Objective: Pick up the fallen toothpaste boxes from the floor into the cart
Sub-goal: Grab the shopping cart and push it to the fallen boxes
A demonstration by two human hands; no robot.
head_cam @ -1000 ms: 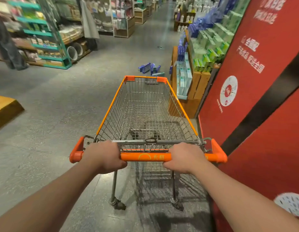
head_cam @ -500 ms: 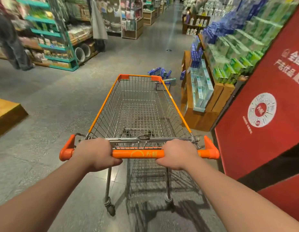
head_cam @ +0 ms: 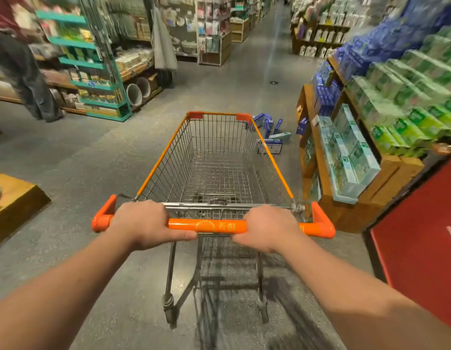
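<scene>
An empty wire cart [head_cam: 166,152] with orange trim stands in front of me on the grey floor. My left hand [head_cam: 146,223] grips the left part of its orange handle [head_cam: 206,226] and my right hand [head_cam: 267,227] grips the right part. Several fallen toothpaste boxes [head_cam: 272,137], blue and pale teal, lie on the floor just past the cart's front right corner, partly hidden behind its wire side.
A wooden display [head_cam: 345,157] stacked with green, teal and blue boxes lines the right side. A red panel [head_cam: 421,243] stands near right. A low wooden platform [head_cam: 15,200] sits at left. A person [head_cam: 25,77] stands far left by teal shelving [head_cam: 93,72].
The cart and I have rolled forward along the aisle. The fallen boxes are nearer and now sit right of the cart's front. The red panel has slid to the right edge.
</scene>
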